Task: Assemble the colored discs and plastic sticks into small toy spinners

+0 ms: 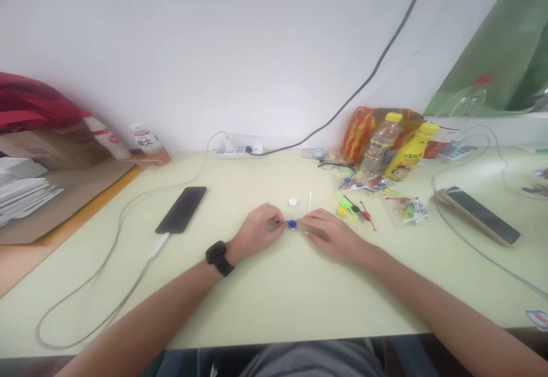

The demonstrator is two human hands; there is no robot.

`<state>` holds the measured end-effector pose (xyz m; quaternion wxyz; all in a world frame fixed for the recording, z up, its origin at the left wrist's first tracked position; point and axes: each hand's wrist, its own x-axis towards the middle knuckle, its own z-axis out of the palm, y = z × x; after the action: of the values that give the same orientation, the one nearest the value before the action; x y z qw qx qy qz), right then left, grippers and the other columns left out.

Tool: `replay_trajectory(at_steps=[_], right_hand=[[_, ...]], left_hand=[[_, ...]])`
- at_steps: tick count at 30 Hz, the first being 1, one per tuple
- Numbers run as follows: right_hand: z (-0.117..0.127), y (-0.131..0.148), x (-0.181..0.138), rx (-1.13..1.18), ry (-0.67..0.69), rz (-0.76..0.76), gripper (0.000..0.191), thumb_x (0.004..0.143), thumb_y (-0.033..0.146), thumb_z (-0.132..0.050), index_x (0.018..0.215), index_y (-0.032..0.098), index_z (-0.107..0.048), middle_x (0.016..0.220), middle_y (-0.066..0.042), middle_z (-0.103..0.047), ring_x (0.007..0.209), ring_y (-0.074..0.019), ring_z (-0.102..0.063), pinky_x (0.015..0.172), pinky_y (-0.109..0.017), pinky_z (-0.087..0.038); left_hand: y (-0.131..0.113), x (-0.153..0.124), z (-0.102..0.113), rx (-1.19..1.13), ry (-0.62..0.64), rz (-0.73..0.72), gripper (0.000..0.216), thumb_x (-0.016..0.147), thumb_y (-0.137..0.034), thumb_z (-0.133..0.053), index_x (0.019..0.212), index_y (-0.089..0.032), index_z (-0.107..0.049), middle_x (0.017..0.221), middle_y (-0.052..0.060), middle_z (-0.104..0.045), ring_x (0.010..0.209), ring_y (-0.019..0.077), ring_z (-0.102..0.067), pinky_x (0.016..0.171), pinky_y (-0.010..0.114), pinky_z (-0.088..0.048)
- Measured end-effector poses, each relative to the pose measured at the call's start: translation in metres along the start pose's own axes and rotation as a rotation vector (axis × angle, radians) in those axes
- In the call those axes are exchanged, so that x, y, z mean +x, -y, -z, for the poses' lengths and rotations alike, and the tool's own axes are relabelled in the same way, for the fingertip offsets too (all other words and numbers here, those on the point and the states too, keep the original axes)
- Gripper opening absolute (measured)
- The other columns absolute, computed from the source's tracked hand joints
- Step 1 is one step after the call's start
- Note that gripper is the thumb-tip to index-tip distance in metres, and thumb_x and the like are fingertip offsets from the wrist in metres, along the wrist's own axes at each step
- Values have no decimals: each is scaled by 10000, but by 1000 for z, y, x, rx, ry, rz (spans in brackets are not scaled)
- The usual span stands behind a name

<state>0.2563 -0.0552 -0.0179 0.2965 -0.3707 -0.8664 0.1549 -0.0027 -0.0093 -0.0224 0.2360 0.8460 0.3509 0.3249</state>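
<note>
Blue piece [291, 224]: one, small, round-bodied; between the two hands, about midway along the counter [265, 308], well in from its near edge.
Left hand [259, 227]: one, black watch [220, 258] on the wrist; thumb and forefinger pinching the piece's left end.
Right hand [329, 235]: one, fingertips at the piece's right side; whether they pinch it, cannot tell.
White parts: two; white disc [293, 202] just beyond the piece, white stick [310, 201] to the disc's right.
Coloured parts [363, 215]: a loose cluster right of the white stick, green, yellow, black and red; count unclear.
Clear bag [414, 210]: one, small parts inside, right of the cluster.
Phones: two; black phone [181, 210] towards the left edge, second phone [483, 215] towards the right.
Yellow-capped bottles: two, clear bottle [379, 145] and yellow bottle [409, 154], near the back edge.
Room: bare surface from the hands to the near edge, forearms crossing it at either side; a narrower strip between black phone and left hand.
</note>
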Motion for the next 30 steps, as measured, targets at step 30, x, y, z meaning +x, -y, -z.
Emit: replay_trajectory(at_steps=[30], right_hand=[[0,-12,0,229,-65,-240,246,981,293,-590,1180,229,-718,978,-63,-725,820,-197,-654,753,-320,-505]], left_hand=[[-16,-1,3,-48,60,-4,384,964,-375,-655,1338,-315,-591,1388,53,-602,1239,244,-567,1062,416,-467]])
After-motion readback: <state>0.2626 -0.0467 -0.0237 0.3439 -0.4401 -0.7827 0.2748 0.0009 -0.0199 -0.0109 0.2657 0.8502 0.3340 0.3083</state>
